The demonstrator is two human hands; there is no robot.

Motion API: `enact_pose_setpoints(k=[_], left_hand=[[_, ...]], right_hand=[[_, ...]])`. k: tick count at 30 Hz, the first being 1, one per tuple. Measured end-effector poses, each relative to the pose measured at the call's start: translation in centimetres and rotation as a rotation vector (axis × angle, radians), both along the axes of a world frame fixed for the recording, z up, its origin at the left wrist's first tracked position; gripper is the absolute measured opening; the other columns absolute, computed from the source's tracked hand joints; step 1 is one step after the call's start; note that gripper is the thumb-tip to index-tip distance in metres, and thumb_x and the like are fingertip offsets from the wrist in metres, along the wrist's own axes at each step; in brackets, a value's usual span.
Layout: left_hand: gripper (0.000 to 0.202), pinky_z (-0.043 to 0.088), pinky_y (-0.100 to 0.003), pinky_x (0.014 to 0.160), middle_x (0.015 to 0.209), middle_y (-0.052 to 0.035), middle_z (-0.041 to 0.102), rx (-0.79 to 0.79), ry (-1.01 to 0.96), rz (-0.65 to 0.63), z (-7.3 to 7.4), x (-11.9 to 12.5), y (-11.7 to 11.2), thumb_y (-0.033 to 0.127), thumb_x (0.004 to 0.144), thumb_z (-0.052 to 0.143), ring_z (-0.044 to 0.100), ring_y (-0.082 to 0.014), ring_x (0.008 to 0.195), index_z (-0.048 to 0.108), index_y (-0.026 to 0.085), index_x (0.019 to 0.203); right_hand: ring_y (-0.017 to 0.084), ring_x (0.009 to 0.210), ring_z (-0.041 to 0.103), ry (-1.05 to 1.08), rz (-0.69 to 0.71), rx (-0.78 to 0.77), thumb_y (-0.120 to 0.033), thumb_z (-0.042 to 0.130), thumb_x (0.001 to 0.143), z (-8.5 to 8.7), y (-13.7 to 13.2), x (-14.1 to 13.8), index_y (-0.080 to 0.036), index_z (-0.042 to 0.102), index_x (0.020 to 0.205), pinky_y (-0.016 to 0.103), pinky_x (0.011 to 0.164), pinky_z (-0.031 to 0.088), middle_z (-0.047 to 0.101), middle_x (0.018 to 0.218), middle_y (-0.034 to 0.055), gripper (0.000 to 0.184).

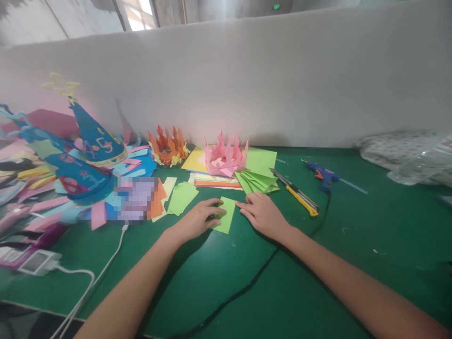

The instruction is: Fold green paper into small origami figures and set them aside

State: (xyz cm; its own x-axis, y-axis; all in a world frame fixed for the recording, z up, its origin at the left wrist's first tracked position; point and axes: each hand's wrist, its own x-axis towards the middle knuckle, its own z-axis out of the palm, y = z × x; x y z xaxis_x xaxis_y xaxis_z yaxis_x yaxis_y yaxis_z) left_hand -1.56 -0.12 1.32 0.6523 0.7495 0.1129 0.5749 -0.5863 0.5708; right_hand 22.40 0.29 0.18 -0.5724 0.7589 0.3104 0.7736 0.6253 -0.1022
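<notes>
A small light green paper rectangle (pixel 228 216) lies flat on the green table in front of me. My left hand (pixel 199 220) rests over its left side, fingers curved and apart, touching the paper without gripping it. At the paper's upper right edge is my right hand (pixel 264 214), index finger stretched out and thumb apart from it. Left of the paper is a stack of light green paper pieces (pixel 181 197). A fan of folded green pieces (pixel 257 181) lies just behind my right hand, beside colored sheets (pixel 215 181) with a pink paper crown (pixel 226 160) on them.
An orange paper crown (pixel 169 148), blue cone hats (pixel 97 136) and paper strips (pixel 99 215) crowd the left. White cables (pixel 115 254) run there. On the right lie a yellow utility knife (pixel 296 194) and a blue glue gun (pixel 323 175) with a black cord (pixel 254 280). A pale partition (pixel 282 80) stands behind.
</notes>
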Motion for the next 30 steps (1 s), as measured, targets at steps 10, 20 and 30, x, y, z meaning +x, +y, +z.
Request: enact_pose_setpoints(k=[10,20,30], left_hand=[[0.055,0.042,-0.038,0.095,0.121,-0.0099,0.058,0.171,0.105,-0.145,0.2,1.9,-1.7,-0.010,0.073,0.035,0.051,-0.0207,0.112,0.056,0.016,0.116],[0.036,0.047,-0.031,0.084,0.101,-0.0057,0.069,0.087,0.129,-0.205,2.3,1.8,-3.7,0.001,0.071,0.044,0.061,-0.0212,0.096,0.070,0.019,0.089],[0.032,0.045,-0.032,0.066,0.086,-0.0062,0.061,0.082,0.222,0.250,1.6,1.5,-2.7,0.046,0.078,0.056,0.057,-0.0227,0.079,0.056,0.018,0.093]], right_hand=[[0.021,0.076,0.046,-0.045,0.009,0.046,-0.023,0.046,0.091,0.0,-0.4,-0.5,-0.017,0.065,0.111,0.033,0.066,0.034,0.054,0.081,0.0076,0.028],[0.020,0.081,0.049,0.078,0.022,0.020,-0.025,0.045,0.092,-0.2,0.0,-0.4,-0.018,0.068,0.103,0.033,0.071,0.039,0.055,0.085,0.0076,0.026],[0.024,0.090,0.053,0.156,0.017,-0.056,-0.033,0.057,0.085,0.1,-0.2,-1.0,-0.015,0.058,0.086,0.037,0.079,0.044,0.060,0.094,0.0104,0.018]])
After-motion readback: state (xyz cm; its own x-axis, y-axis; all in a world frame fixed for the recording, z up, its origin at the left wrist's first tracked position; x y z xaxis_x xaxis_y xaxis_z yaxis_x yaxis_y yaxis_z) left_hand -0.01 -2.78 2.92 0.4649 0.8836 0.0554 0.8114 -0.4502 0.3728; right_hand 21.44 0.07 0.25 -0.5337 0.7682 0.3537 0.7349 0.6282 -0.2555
